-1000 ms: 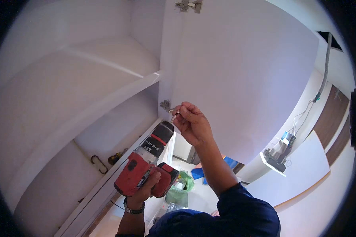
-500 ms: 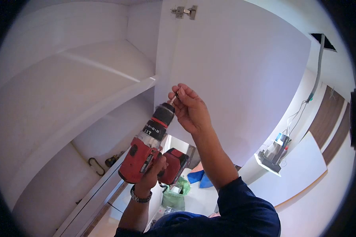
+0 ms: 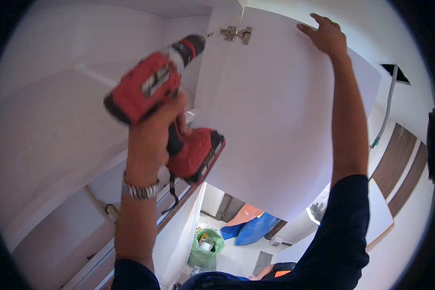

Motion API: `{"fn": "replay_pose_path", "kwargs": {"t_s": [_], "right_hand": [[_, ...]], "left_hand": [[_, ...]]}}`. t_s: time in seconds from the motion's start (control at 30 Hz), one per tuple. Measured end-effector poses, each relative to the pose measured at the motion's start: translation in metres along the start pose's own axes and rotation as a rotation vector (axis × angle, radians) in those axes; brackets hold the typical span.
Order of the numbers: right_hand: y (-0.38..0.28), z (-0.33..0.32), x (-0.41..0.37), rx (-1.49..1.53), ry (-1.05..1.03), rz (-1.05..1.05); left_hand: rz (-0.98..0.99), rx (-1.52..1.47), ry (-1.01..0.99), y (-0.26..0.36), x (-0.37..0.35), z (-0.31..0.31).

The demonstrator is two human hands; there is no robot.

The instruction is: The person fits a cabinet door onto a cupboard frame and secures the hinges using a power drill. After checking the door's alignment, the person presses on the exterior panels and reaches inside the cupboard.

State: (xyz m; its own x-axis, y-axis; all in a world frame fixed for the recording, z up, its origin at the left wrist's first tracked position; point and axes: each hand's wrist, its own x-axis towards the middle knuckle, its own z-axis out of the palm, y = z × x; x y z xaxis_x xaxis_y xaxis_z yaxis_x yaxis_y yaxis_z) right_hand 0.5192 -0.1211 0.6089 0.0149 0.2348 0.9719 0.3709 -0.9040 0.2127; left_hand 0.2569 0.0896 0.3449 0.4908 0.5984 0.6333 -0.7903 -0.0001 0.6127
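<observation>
My left hand (image 3: 154, 135) is wrapped round the grip of a red and black cordless drill (image 3: 152, 87), which is slightly blurred. The drill's bit points up and right, close to a metal hinge (image 3: 237, 34) that joins the white cabinet side to a large white door (image 3: 280, 111). At the upper right, my right hand (image 3: 327, 35) rests at the door's top edge with its fingers spread. Nothing shows between those fingers.
White cabinet shelves (image 3: 48, 130) fill the left side. Below are a green bag (image 3: 203, 256) with waste, a blue sheet (image 3: 251, 229) and part of another person's arm (image 3: 264, 272). A grey conduit (image 3: 390, 104) hangs from a ceiling opening at right.
The drill has risen in my left hand towards the hinge. My right hand has left the drill's tip and moved up and right to the door's top edge.
</observation>
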Motion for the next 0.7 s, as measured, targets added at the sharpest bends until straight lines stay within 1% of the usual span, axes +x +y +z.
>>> {"fn": "replay_pose_path", "kwargs": {"t_s": [0.03, 0.1, 0.17, 0.2, 0.27, 0.33, 0.47, 0.7], "right_hand": [[0.006, -0.005, 0.011, -0.026, -0.206, 0.04], [0.033, 0.022, 0.041, 0.053, -0.443, -0.004], [0.049, 0.039, 0.053, 0.226, -0.536, 0.044], [0.046, 0.041, 0.057, 0.313, -0.582, 0.067], [0.041, 0.042, 0.056, 0.318, -0.524, 0.126], [0.037, 0.041, 0.051, 0.343, -0.516, 0.175], [0.034, 0.045, 0.048, 0.358, -0.491, 0.261], [0.019, 0.033, 0.035, 0.33, -0.406, 0.274]], "left_hand": [[0.016, 0.043, 0.001, 0.01, 0.017, 0.004], [-0.023, 0.073, -0.016, 0.027, 0.051, 0.01], [0.026, 0.065, -0.067, 0.034, 0.089, 0.014], [0.021, 0.114, -0.069, 0.038, 0.102, 0.017], [0.019, 0.216, -0.071, 0.048, 0.127, 0.022], [-0.002, 0.269, -0.121, 0.054, 0.149, 0.02], [0.006, 0.354, -0.16, 0.062, 0.17, 0.02], [0.013, 0.41, -0.143, 0.059, 0.188, 0.021]]}}
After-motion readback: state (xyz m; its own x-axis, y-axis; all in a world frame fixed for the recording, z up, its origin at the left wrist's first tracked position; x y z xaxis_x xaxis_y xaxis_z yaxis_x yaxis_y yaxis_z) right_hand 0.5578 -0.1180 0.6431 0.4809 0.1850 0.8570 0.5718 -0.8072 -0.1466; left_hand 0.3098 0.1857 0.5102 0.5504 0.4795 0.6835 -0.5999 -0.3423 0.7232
